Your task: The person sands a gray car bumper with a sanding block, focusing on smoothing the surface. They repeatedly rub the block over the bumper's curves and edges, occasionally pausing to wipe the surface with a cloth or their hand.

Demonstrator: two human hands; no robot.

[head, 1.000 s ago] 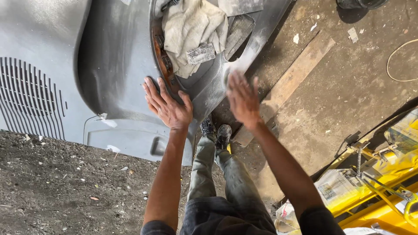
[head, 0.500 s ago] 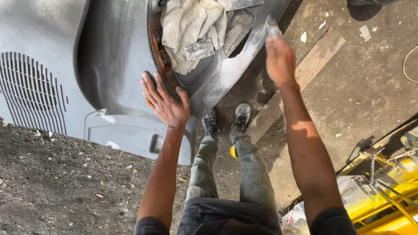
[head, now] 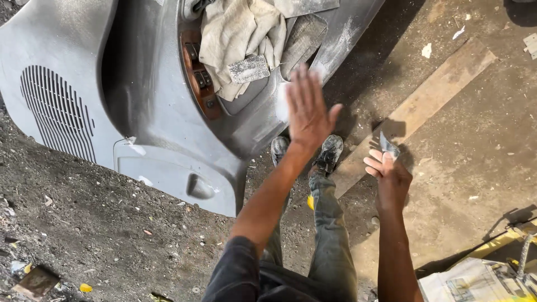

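Dirty rag [head: 240, 39] on top, wood plank [head: 425, 106] on ground, yellow machine [head: 517, 240] btm right.

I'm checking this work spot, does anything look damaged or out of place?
The grey car door panel lies off its car on bare dirt, dusty, with a crumpled rag and sanding pieces piled on it. The left hand rests flat on its edge; the right hand holds a small scrap.

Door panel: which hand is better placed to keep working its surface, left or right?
Left. The left hand lies open and flat over the grey door panel near its edge. The right hand is off the panel, above the ground, pinching a small grey scrap.
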